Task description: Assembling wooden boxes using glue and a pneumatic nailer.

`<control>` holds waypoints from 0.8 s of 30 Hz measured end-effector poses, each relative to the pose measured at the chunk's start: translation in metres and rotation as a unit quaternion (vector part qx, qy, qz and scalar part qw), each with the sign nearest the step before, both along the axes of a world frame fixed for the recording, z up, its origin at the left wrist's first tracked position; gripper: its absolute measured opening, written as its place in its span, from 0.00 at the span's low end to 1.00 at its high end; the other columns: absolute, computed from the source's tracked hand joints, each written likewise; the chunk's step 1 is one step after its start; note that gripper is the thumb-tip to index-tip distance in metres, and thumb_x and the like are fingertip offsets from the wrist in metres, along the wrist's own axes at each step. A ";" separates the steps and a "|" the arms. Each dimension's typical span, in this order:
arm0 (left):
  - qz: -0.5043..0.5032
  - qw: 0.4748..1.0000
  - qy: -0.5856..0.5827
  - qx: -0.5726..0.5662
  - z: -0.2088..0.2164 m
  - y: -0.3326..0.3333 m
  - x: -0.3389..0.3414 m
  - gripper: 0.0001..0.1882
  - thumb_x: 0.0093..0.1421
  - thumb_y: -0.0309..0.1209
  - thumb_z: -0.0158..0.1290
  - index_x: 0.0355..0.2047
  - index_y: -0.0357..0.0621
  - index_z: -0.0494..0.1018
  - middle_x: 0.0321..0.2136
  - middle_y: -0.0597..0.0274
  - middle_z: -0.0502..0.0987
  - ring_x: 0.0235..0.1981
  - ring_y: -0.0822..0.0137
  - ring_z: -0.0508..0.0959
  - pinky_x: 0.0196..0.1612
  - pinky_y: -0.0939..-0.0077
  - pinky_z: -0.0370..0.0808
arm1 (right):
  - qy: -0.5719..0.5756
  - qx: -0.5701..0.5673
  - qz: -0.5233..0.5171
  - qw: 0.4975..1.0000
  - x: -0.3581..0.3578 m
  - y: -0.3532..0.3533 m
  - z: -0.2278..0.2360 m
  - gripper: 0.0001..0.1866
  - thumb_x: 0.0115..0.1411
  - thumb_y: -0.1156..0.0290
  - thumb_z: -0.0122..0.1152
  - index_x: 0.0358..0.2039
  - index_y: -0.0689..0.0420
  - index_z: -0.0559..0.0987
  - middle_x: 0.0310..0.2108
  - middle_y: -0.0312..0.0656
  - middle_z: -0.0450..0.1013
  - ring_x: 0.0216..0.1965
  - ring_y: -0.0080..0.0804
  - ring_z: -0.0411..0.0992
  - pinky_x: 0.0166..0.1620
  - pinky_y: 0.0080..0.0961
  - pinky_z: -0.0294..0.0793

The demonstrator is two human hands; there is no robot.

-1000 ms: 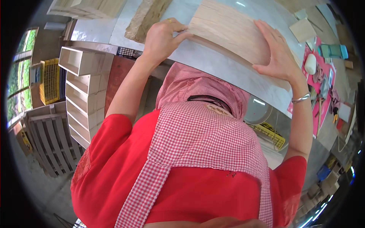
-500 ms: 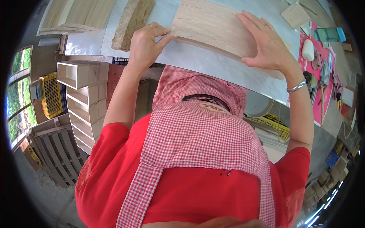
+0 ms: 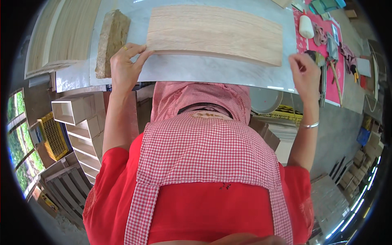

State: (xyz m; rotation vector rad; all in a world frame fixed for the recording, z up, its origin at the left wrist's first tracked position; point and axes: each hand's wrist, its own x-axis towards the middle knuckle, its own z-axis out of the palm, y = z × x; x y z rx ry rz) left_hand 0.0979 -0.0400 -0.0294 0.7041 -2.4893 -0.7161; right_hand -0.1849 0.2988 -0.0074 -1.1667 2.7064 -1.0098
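Observation:
A long pale wooden board (image 3: 214,32) lies on the white, marbled tabletop in front of me, its front side edge showing. My left hand (image 3: 124,67), with a ring on it, is at the board's near left corner, thumb and forefinger closed on the edge there. Off the right end of the board, apart from it, is my right hand (image 3: 306,73), with a bangle at the wrist. Its fingers are curled in with the tips together; whether anything small is between them is hidden.
Left of the board lies a rough brownish block (image 3: 112,43), and beyond it stacked wooden panels (image 3: 61,36). On a pink sheet (image 3: 300,43) at right are a white squeeze bottle (image 3: 306,26), cloths and a wooden-handled tool (image 3: 336,79). White shelf boxes (image 3: 77,112) stand below left.
My right hand has let go of the board's right side and moved off to the right, its spread fingers now curled. The left hand keeps to the near left corner. The whole view has shifted.

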 end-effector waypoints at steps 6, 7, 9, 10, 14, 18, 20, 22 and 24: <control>-0.001 0.999 -0.033 0.001 0.005 0.001 -0.001 0.10 0.53 0.27 0.65 0.34 0.35 0.81 0.30 0.55 0.81 0.31 0.64 0.81 0.37 0.75 0.75 | 0.005 0.018 0.005 1.000 0.030 0.011 -0.016 0.05 0.55 0.77 0.65 0.33 0.63 0.80 0.24 0.41 0.73 0.23 0.27 0.70 0.28 0.24 0.68; 0.004 0.999 -0.045 0.002 0.007 0.001 -0.002 0.10 0.53 0.27 0.65 0.35 0.34 0.81 0.31 0.56 0.82 0.32 0.65 0.81 0.38 0.76 0.75 | 0.018 0.018 0.011 1.000 0.031 0.010 -0.018 0.06 0.55 0.77 0.66 0.33 0.64 0.80 0.24 0.42 0.73 0.22 0.25 0.70 0.28 0.23 0.68; -0.001 0.999 -0.040 -0.008 0.006 0.002 -0.003 0.10 0.53 0.27 0.65 0.34 0.35 0.81 0.30 0.55 0.81 0.32 0.64 0.81 0.37 0.74 0.75 | 0.023 0.014 0.006 1.000 0.033 0.007 -0.018 0.05 0.55 0.77 0.66 0.31 0.63 0.80 0.24 0.42 0.73 0.22 0.28 0.70 0.28 0.25 0.68; -0.004 0.999 -0.034 -0.014 0.005 0.002 -0.003 0.10 0.52 0.27 0.66 0.34 0.35 0.81 0.30 0.55 0.81 0.31 0.63 0.81 0.36 0.73 0.75 | 0.029 0.013 0.003 1.000 0.034 0.005 -0.017 0.05 0.54 0.76 0.66 0.30 0.63 0.80 0.23 0.42 0.73 0.22 0.32 0.71 0.28 0.27 0.69; -0.004 0.999 -0.034 -0.032 0.003 0.001 -0.003 0.10 0.52 0.28 0.66 0.33 0.35 0.81 0.30 0.54 0.81 0.30 0.61 0.81 0.35 0.72 0.75 | 0.041 0.016 0.009 0.999 0.032 0.003 -0.016 0.04 0.54 0.75 0.66 0.28 0.63 0.80 0.23 0.43 0.73 0.21 0.35 0.72 0.27 0.29 0.69; -0.003 0.999 -0.035 -0.032 0.007 0.002 -0.004 0.09 0.52 0.28 0.66 0.32 0.35 0.82 0.30 0.54 0.81 0.30 0.60 0.81 0.35 0.72 0.75 | 0.028 0.016 0.023 0.999 0.027 0.003 -0.013 0.04 0.55 0.77 0.66 0.28 0.64 0.80 0.22 0.43 0.73 0.20 0.30 0.71 0.26 0.25 0.68; -0.001 0.999 -0.033 -0.032 0.009 0.000 -0.004 0.09 0.53 0.28 0.66 0.31 0.35 0.82 0.29 0.54 0.82 0.30 0.60 0.81 0.35 0.72 0.75 | 0.022 0.012 0.029 0.999 0.025 0.003 -0.013 0.03 0.55 0.78 0.65 0.28 0.64 0.80 0.21 0.42 0.73 0.20 0.27 0.70 0.25 0.23 0.67; -0.018 0.996 -0.077 -0.036 0.010 -0.005 -0.001 0.12 0.53 0.30 0.65 0.36 0.36 0.81 0.33 0.53 0.81 0.32 0.58 0.81 0.36 0.71 0.76 | -0.035 0.025 0.025 0.999 0.023 0.006 -0.013 0.05 0.55 0.77 0.66 0.32 0.64 0.80 0.24 0.44 0.74 0.22 0.30 0.72 0.28 0.24 0.70; -0.025 0.994 -0.098 -0.039 0.015 -0.005 -0.002 0.14 0.53 0.31 0.65 0.38 0.37 0.81 0.35 0.52 0.81 0.33 0.57 0.81 0.37 0.71 0.76 | -0.061 0.030 0.025 0.997 0.018 0.014 -0.014 0.07 0.55 0.76 0.66 0.34 0.64 0.81 0.25 0.44 0.74 0.23 0.32 0.73 0.30 0.24 0.71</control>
